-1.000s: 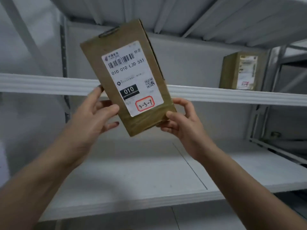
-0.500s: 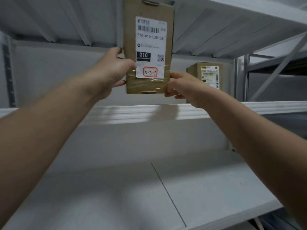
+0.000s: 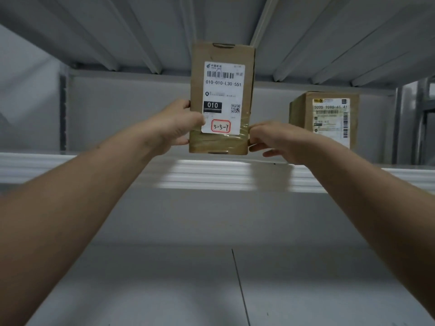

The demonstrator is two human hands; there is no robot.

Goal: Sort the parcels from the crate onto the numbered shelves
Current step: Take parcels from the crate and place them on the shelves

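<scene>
A person reaches both bare arms up and forward towards a white metal shelf [image 3: 94, 168], seen from a head-worn camera. Between the hands stands a tall, narrow brown cardboard parcel [image 3: 222, 55], upright, its long axis vertical. Its white shipping label [image 3: 223, 90] faces the camera, with "3-3-7" handwritten in a red box near the bottom.

The left hand [image 3: 175, 127] grips the parcel's lower left edge, thumb across the front and fingers wrapped behind. The right hand [image 3: 275, 140] pinches the lower right edge with curled fingers. Both hold low on the parcel, so most of its height rises above them, close under the ribbed underside of the shelf above [image 3: 117, 31].

The parcel's bottom edge sits level with the shelf's front lip. Whether it already rests on the shelf or hangs just above cannot be told. The shelf lies directly beneath and beyond the parcel, so the likely next move is a short set-down and push away from the body, keeping the parcel upright.

A second brown cardboard box [image 3: 303, 114] stands on the same shelf to the right, apart from the parcel and partly behind the right hand. A lower shelf [image 3: 164, 278] runs below the arms.
</scene>
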